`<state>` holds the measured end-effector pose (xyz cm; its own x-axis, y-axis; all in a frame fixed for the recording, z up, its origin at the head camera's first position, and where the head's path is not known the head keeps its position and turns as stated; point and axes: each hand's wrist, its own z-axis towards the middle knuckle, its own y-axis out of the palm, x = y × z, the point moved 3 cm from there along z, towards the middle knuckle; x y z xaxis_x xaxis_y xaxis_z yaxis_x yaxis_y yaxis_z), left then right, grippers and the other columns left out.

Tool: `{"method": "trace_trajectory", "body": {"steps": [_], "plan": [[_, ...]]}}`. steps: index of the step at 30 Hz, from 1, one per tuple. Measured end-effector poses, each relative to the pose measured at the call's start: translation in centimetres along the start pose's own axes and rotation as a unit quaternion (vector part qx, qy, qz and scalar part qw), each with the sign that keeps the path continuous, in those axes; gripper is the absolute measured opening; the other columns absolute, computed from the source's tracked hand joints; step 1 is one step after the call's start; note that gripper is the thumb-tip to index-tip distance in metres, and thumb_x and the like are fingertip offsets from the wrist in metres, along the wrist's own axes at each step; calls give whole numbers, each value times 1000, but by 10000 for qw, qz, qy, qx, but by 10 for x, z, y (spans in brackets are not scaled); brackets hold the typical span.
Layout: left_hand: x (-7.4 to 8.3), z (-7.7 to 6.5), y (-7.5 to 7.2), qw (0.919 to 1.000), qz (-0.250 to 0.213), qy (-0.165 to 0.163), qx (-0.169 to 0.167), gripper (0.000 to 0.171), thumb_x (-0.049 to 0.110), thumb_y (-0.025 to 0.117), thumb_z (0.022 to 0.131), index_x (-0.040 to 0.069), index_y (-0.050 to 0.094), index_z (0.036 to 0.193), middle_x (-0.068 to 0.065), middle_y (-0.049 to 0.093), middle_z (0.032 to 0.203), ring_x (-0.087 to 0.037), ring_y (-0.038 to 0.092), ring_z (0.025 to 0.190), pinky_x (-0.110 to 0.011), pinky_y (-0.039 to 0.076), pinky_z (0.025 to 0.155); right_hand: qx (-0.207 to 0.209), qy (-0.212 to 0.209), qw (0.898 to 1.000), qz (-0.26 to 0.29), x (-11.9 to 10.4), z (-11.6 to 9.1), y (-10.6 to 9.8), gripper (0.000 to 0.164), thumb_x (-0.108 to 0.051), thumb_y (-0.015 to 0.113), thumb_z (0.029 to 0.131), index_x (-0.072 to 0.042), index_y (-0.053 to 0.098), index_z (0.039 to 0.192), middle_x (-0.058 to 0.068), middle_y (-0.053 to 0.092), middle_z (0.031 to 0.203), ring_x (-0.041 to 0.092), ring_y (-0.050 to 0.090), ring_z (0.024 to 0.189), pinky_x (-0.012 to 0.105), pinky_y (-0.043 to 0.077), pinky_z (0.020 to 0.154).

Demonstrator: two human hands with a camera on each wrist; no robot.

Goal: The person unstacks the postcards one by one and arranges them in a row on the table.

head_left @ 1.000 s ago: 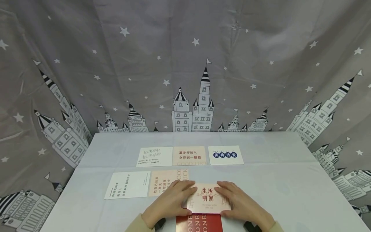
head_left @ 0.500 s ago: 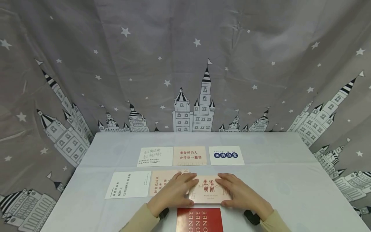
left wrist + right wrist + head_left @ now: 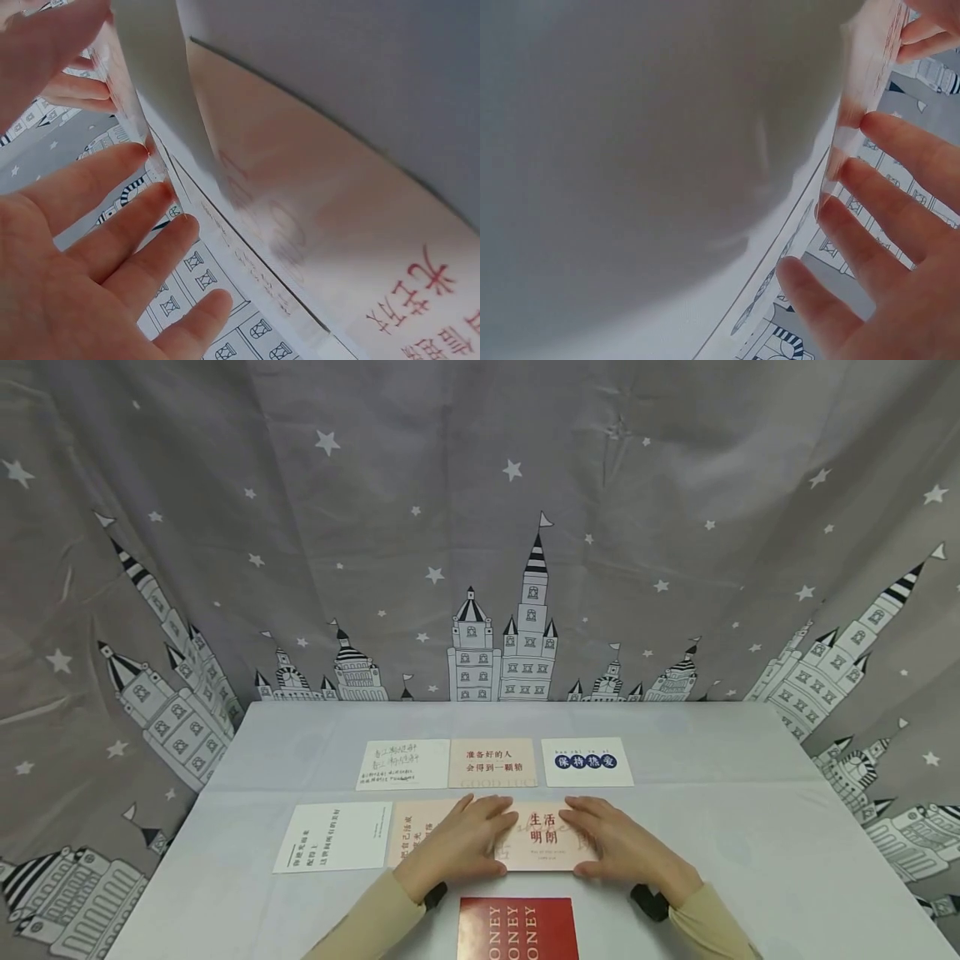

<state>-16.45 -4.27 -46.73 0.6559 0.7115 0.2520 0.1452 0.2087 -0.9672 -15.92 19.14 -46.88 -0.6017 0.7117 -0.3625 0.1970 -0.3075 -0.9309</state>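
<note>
A pale pink postcard [image 3: 543,847] with dark red Chinese characters is held between both hands in the head view. My left hand [image 3: 463,842] grips its left edge, with the thumb at the near corner and the fingers farther up. On the opposite edge my right hand [image 3: 626,845] holds it the same way. Both wrist views show the card edge-on, with left fingertips [image 3: 166,191] and right fingertips [image 3: 845,171] against it. It appears slightly above the white table. Beside the left hand lies a peach postcard [image 3: 414,835], partly covered by that hand.
A red card [image 3: 517,931] lies at the table's front edge. Left of the peach card is a white card [image 3: 333,837]. Behind are a handwritten white card [image 3: 401,765], a beige card [image 3: 492,763] and a white card with blue circles [image 3: 588,762]. A grey castle-print curtain [image 3: 600,568] hangs behind.
Both hands have carried the pink postcard away from me, off the red card and up beside the peach card. The red card now shows apart from it.
</note>
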Motion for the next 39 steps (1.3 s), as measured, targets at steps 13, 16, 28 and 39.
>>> {"method": "trace_trajectory", "body": {"steps": [13,16,28,39], "plan": [[-3,9,2,9999,16,-118,-3,72,36,80,71,8,57,132,-12,47,141,-28,42,130,-56,26,108,-11,6,10000,96,9,8,0,70,-25,80,73,3,54,132,22,45,139,40,42,127,52,36,103],[-3,12,2,9999,19,-136,-9,71,35,80,71,8,57,132,-12,48,140,-28,42,130,-57,26,108,-31,15,9999,132,10,9,-1,70,-23,80,73,3,54,131,22,45,139,40,42,126,53,36,103],[-3,16,5,9995,265,-150,-117,70,37,81,71,8,58,130,-12,50,138,-28,45,127,-56,30,106,-167,165,9995,217,16,14,4,69,-24,80,73,1,54,132,19,45,141,38,41,129,53,34,104],[-3,17,6,9993,211,-219,-204,71,35,82,71,7,58,130,-13,50,137,-28,46,127,-54,30,107,-278,243,9988,314,17,16,6,68,-24,79,75,0,54,133,20,44,141,39,40,129,54,34,104]]}}
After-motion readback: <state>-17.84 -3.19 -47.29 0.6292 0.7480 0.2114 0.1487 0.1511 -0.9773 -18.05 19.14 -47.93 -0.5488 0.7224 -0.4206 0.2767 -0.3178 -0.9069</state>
